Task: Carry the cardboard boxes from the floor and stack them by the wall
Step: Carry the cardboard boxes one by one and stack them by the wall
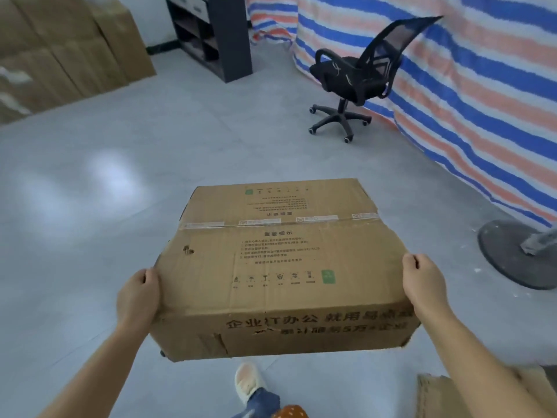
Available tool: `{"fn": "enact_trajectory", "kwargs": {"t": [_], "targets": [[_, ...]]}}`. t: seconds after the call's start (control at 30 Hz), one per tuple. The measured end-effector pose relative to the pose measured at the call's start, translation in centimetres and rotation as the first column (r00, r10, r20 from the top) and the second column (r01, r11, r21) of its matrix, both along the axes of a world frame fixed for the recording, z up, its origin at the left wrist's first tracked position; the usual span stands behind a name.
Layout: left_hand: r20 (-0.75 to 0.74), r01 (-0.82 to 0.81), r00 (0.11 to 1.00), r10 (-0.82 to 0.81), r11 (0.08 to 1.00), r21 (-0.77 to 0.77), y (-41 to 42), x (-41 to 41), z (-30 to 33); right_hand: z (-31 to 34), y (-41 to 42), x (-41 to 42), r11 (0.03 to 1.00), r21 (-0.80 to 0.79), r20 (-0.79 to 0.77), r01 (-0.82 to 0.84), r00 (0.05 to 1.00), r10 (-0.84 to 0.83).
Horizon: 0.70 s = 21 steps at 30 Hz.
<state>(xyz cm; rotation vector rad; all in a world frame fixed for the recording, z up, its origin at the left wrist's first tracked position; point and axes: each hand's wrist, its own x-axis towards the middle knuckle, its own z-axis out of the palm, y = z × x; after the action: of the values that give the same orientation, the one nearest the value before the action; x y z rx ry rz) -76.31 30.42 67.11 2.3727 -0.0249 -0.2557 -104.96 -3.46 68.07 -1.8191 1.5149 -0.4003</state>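
Both hands' grip clamps the cardboard box [280,267] sides

A pale grey tiled floor [126,152] carries stacked brown cartons [60,52] at its far left edge and a dark open shelving unit [217,34] at the far edge. A black wheeled office chair [352,82] stands toward the right edge, near a round dark stand base [506,254]. Flattened cardboard [434,393] lies at the near right corner.
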Motion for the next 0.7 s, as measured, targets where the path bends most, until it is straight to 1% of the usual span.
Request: {"fn": "enact_trajectory", "kwargs": {"t": [0.13, 0.23, 0.33, 0.4, 0.53, 0.7], "targets": [[-0.013, -0.109, 0.994, 0.109, 0.994, 0.006, 4.2, 5.7, 0.2, 0.1, 1.7, 9.7, 0.995, 0.002, 0.002, -0.097, 0.995, 0.097], [0.007, -0.178, 0.984, 0.178, 0.984, 0.016, 7.1, 9.4, 0.8, 0.2, 2.9, 15.9, 0.985, 0.010, 0.004, -0.170, 0.985, 0.170], [0.038, -0.240, 0.970, 0.239, 0.971, 0.023, 8.9, 12.7, 1.3, 0.6, 3.5, 22.0, 0.970, 0.005, 0.012, -0.245, 0.970, 0.245], [0.026, -0.293, 0.956, 0.293, 0.956, 0.016, 9.7, 14.5, 1.4, 1.0, 3.4, 25.9, 0.956, 0.006, 0.008, -0.293, 0.956, 0.293], [0.006, -0.373, 0.928, 0.373, 0.928, 0.000, 10.4, 18.0, 1.3, 1.2, 2.5, 32.6, 0.931, 0.006, 0.013, -0.365, 0.931, 0.365], [0.002, -0.434, 0.901, 0.434, 0.901, -0.002, 8.7, 24.2, 1.0, 0.8, 0.0, 41.6, 0.893, 0.004, 0.017, -0.450, 0.893, 0.450]]}}
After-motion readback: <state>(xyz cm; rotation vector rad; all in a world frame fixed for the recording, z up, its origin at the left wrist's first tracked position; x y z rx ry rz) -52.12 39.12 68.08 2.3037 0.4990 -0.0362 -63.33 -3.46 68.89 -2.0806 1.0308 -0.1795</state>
